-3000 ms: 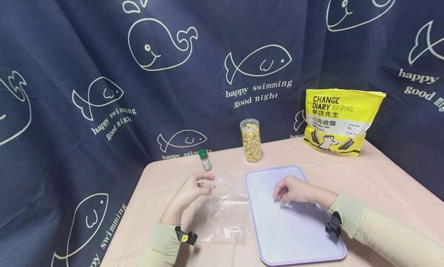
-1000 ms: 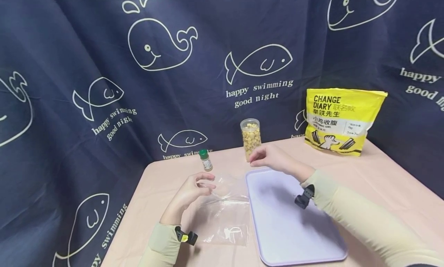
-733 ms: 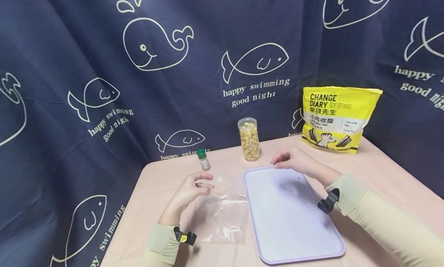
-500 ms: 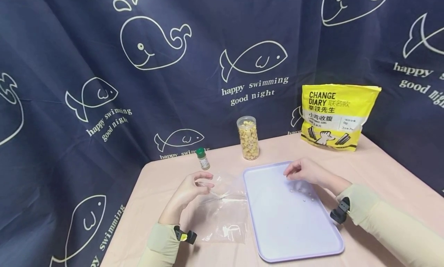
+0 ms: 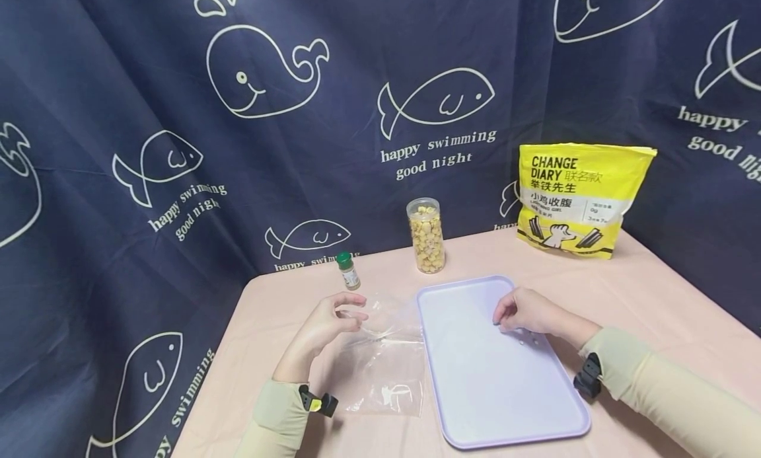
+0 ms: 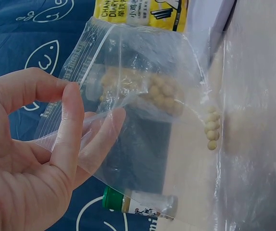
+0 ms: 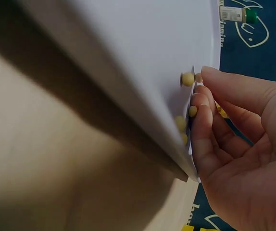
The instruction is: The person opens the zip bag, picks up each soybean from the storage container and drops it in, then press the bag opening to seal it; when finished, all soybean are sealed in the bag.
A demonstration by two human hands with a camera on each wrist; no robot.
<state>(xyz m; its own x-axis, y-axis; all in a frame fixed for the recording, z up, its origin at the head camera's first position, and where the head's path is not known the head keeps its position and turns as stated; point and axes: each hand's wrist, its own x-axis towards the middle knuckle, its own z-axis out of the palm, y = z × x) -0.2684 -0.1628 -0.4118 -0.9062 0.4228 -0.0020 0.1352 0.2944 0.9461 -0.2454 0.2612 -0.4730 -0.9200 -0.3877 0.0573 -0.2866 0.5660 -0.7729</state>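
Observation:
My left hand (image 5: 321, 326) grips the open mouth of a clear zip bag (image 5: 380, 379), whose lower part lies flat on the table. Thumb and fingers are at its zip strip in the left wrist view, and several small round beige balls (image 6: 212, 127) sit within the bag. My right hand (image 5: 526, 310) is low over the far right part of a lavender tray (image 5: 487, 392). In the right wrist view its fingertips reach small beige balls (image 7: 188, 79) on the tray, one of them right at the thumb tip. Whether that one is pinched is unclear.
Behind the bag stands a small bottle (image 5: 347, 273) with a green cap. A clear jar (image 5: 426, 240) of yellow pieces is at the table's back edge. Farther right, a yellow snack pouch (image 5: 579, 200) stands before the dark blue fish-print curtain (image 5: 333, 154).
My right hand went from the tray to near the jar, then came back right and down to the balls on the tray. My left hand has kept its place at the bag.

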